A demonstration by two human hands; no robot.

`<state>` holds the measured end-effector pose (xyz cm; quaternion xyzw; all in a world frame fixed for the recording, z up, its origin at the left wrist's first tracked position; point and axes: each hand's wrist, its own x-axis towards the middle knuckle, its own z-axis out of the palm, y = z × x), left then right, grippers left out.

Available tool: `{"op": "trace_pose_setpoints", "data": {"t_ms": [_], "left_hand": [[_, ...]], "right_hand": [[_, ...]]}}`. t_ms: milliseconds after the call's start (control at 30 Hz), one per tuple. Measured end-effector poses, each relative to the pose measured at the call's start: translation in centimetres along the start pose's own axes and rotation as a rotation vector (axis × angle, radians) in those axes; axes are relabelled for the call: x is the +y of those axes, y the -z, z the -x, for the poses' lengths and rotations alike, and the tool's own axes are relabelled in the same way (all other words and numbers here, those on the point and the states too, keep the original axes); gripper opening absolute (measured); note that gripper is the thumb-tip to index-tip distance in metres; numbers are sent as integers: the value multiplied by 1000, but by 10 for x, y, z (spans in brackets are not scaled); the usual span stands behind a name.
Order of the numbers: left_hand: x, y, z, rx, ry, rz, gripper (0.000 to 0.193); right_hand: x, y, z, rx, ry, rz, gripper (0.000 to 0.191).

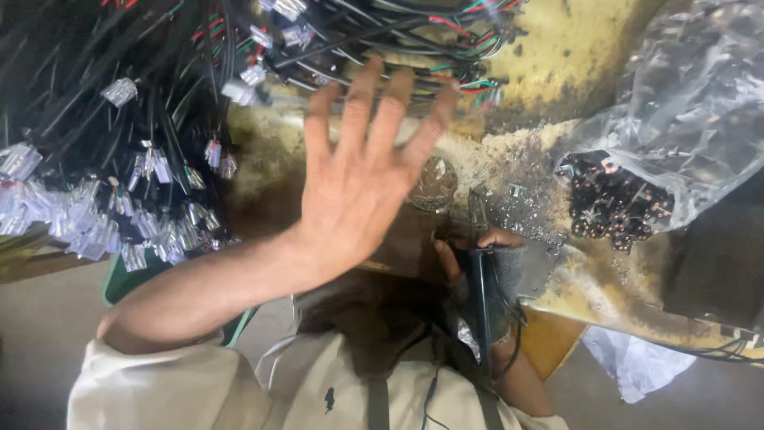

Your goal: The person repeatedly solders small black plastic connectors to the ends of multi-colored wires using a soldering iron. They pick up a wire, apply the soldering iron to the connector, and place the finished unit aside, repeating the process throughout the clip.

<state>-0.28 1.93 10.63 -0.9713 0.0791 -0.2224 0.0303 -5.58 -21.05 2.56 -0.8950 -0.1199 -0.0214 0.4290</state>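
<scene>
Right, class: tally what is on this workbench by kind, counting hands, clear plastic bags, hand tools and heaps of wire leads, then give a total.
Hands: 2, left hand spread open, right hand gripping the tool
Clear plastic bags: 1, plastic bag holding small dark parts
Hand tools: 1, dark-handled tool
Heaps of wire leads: 1, wire heap
Total: 5

Left grip splayed wide; right grip curled closed.

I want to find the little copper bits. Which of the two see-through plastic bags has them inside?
The big clear bag at the upper right holds the dark copper-coloured pieces. The crumpled bag lower down, below the bench edge, shows no such pieces.
</scene>
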Motion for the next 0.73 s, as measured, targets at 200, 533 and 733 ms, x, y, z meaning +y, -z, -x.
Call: {"op": "trace_pose_setpoints", "data": {"t_ms": [200,533,733], "left_hand": [[-90,-37,21,-244,465,-309,44],[-40,-15,100,363,324,764,16],[33,-3,107,-1085,247,1236,25]], "right_hand": [[22,-16,13,163,56,29,54],[25,6,23,65,-212,-674,30],[16,29,14,294,-210,-669,39]]}}
